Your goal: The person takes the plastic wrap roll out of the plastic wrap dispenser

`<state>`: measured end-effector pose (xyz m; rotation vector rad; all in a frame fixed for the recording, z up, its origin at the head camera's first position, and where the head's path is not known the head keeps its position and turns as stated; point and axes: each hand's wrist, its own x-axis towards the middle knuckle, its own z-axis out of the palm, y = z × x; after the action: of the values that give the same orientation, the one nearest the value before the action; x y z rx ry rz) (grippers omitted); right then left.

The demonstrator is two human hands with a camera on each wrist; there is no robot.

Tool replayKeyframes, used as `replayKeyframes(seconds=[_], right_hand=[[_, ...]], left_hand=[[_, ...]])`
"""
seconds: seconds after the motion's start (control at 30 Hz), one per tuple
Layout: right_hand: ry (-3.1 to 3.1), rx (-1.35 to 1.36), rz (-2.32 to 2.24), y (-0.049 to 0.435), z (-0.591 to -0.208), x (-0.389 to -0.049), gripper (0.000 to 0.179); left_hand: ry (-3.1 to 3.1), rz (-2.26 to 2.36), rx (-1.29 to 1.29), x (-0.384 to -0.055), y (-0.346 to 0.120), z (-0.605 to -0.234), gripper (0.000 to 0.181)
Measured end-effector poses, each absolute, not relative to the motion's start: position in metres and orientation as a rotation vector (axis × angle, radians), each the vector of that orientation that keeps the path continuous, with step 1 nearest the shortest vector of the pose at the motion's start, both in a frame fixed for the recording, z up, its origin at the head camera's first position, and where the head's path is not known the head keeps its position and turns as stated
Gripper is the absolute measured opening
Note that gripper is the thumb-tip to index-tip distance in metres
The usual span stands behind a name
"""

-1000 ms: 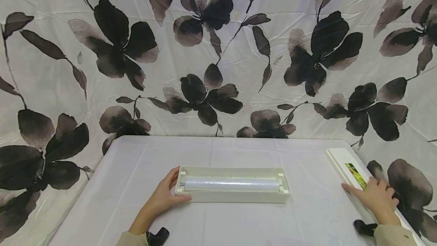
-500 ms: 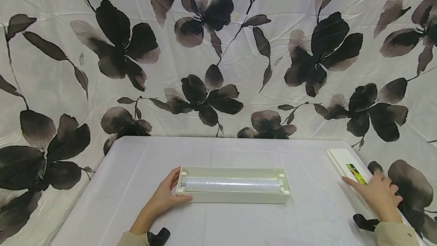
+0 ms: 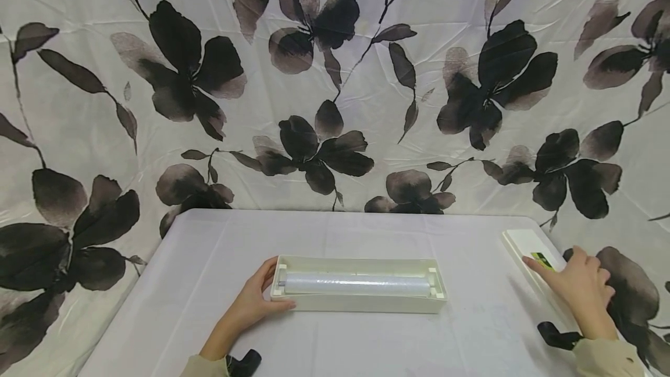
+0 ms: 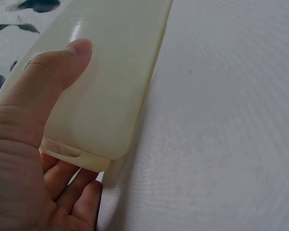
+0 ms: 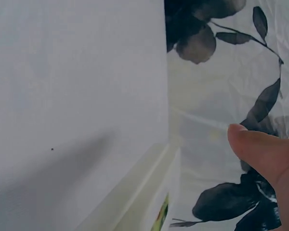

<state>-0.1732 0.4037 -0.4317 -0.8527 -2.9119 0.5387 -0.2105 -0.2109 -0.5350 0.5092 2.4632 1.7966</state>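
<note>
My left hand (image 3: 255,300) grips the left end of a long cream plastic wrap box (image 3: 366,303). Its thumb lies on the front wall and the other fingers go round the end, as the left wrist view shows on the box wall (image 4: 111,86). A roll of clear plastic wrap (image 3: 356,284) lies lengthwise inside the uncovered box. At the table's right side is a white lid (image 3: 523,243) with a yellow-green label (image 3: 542,260), partly hidden by my right hand (image 3: 583,290). In the right wrist view the thumb (image 5: 260,147) stands apart from the lid (image 5: 130,202).
A white cloth covers the table (image 3: 335,345). Behind it hangs a pale curtain (image 3: 398,92) with dark flowers. The lid lies along the table's right edge. A black strap piece (image 3: 557,336) shows at my right wrist, another (image 3: 245,362) at my left.
My right hand has risen slightly up and away from the lid, and its thumb has come off the lid's edge. My left hand and the box stay in place.
</note>
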Motion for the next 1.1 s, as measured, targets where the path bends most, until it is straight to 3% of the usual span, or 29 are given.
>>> replayKeyframes(seconds=[0.27, 0.67, 1.1], right_hand=[[-2.816, -0.733, 0.574, 0.38, -0.417, -0.178, 0.112], [-2.532, -0.494, 0.691, 0.34, -0.406, -0.183, 0.052], [-2.239, -0.158, 0.778, 0.302, -0.393, -0.2, 0.023]], left_hand=[[2.458, 1.79, 0.503, -0.219, -0.212, -0.533, 0.1], [2.461, 1.764, 0.48, -0.232, -0.213, -0.529, 0.101], [2.439, 1.762, 0.5, -0.248, -0.214, -0.526, 0.1]])
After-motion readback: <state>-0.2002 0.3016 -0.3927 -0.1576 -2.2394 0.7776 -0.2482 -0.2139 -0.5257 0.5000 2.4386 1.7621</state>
